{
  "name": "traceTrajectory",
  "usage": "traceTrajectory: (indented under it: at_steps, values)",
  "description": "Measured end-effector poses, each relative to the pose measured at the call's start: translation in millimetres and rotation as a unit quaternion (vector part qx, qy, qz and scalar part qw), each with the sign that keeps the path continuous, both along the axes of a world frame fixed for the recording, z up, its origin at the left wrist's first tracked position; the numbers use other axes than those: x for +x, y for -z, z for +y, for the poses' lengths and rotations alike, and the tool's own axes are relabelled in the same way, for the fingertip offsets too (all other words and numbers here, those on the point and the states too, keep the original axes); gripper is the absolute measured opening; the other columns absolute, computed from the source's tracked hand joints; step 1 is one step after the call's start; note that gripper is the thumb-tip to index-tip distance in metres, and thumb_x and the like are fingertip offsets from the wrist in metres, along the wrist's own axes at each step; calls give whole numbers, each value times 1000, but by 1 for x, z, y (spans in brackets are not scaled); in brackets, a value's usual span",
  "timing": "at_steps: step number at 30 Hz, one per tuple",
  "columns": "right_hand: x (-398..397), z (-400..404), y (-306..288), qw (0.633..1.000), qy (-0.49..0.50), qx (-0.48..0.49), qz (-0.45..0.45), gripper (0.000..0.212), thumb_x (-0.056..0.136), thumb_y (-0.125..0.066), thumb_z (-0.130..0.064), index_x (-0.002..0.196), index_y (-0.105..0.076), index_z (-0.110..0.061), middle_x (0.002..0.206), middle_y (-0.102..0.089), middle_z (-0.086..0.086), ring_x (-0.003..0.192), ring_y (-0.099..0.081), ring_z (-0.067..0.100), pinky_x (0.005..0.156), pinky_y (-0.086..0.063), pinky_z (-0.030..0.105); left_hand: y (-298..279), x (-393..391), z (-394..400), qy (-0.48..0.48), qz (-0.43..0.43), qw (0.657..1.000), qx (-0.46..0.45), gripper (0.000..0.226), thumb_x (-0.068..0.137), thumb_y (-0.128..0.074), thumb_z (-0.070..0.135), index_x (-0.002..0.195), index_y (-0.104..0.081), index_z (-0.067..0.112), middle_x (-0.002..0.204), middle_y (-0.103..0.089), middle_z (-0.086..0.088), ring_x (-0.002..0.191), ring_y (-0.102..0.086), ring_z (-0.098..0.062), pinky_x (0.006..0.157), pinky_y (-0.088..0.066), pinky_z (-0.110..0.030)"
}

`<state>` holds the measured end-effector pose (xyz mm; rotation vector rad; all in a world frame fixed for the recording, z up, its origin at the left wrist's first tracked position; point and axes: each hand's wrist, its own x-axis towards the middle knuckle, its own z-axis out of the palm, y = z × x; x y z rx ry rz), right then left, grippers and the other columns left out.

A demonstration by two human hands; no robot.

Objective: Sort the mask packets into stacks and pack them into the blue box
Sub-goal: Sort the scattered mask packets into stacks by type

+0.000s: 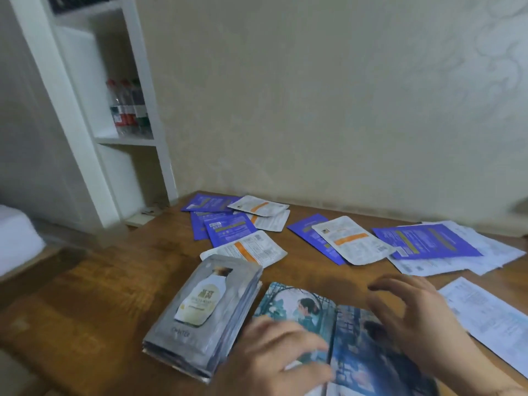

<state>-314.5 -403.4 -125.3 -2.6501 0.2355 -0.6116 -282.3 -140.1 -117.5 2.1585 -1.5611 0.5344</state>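
Both hands hovering, left hand [274,352] and right hand [411,318] fingers loosely spread, holding nothing; silver stack [200,318] sitting just left of left fingertips, blue box [343,338] under them. Square the stack's edges before lifting it.

One partly readable word only: pale capitals near the bottom edge of the top grey packet [200,307] on the near-left stack, looking like "CHANTER", first letters unsure. Above it, a printed cream bottle with small lettering too blurred to read. Dense fine print, barcodes and square codes on the white-and-orange packets [353,240] and purple packets [230,228] farther back, none legible. Small black print on the white sheets [491,315] at right, also unreadable. Labels on the bottles [128,110] in the far-left shelf too blurred.
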Motion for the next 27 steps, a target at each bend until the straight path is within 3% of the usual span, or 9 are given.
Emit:
traceTrajectory:
  at_steps: [3, 5, 7, 9, 14, 18, 21, 23, 27]
  values:
    - [39, 14, -25, 999, -39, -14, 30, 26, 84, -66, -45, 107, -68, -34, 105, -64, -19, 88, -53, -1, 77, -39, 20, -40, 47, 13, -45, -21, 997, -61, 25, 88, -61, 52, 101, -71, 32, 113, -64, 17, 109, -56, -3, 98, -38, -23]
    - [76, 24, -33, 996, -49, -25, 69, 36, 86, -63, -47, 119, -64, -33, 117, -63, -14, 100, -57, 2, 84, -43, 20, -60, 93, 16, -105, 4, 994, -41, 29, 86, -62, 51, 105, -70, 31, 114, -64, 18, 110, -56, -3, 99, -42, -26]
    - [116, 27, -32, 991, -32, -52, 119, 45, 87, -60, -49, 128, -58, -31, 129, -59, -10, 118, -55, 11, 95, -46, 27, -69, 149, 16, -184, 79, 979, 24, 32, 88, -62, 52, 114, -66, 34, 124, -60, 18, 120, -51, -4, 104, -40, -30]
    - [151, 19, -27, 985, 3, -68, 161, 48, 86, -59, -49, 128, -56, -28, 133, -56, -6, 123, -51, 18, 95, -47, 33, -68, 201, 13, -229, 153, 956, 101, 38, 88, -60, 55, 122, -60, 38, 134, -54, 17, 127, -45, -6, 108, -39, -34]
    - [206, -24, -8, 965, 86, -81, 233, 58, 84, -55, -60, 128, -51, -22, 136, -45, 1, 124, -42, 29, 98, -44, 38, -41, 285, -13, -238, 200, 921, 236, 57, 92, -58, 52, 143, -43, 32, 154, -33, 10, 140, -32, -12, 110, -31, -29]
    - [237, -27, 0, 978, 32, -73, 192, 53, 81, -56, -60, 125, -56, -31, 124, -56, -4, 122, -48, 22, 98, -45, 34, -23, 340, -34, -264, 164, 924, 222, 64, 95, -56, 43, 151, -31, 25, 160, -20, 4, 146, -21, -19, 116, -25, -35]
    - [257, -20, 5, 982, 20, -58, 179, 55, 81, -55, -58, 127, -54, -28, 126, -57, -3, 124, -48, 22, 100, -45, 39, -13, 367, -49, -268, 154, 933, 182, 65, 94, -61, 36, 150, -31, 22, 154, -34, 4, 136, -38, -18, 108, -39, -35]
    - [264, -17, 10, 981, 8, -37, 189, 49, 80, -55, -59, 119, -56, -29, 119, -60, -6, 119, -50, 20, 97, -47, 40, -6, 378, -57, -252, 156, 935, 193, 61, 92, -60, 42, 147, -37, 29, 147, -45, 6, 127, -49, -17, 101, -47, -37]
    - [260, -12, 13, 970, -1, -96, 225, 34, 85, -52, -62, 98, -53, -31, 110, -56, -9, 112, -50, 19, 94, -47, 38, 4, 389, -63, -242, 37, 933, 265, 41, 97, -44, 52, 134, -53, 35, 137, -57, 5, 123, -54, -21, 97, -48, -46]
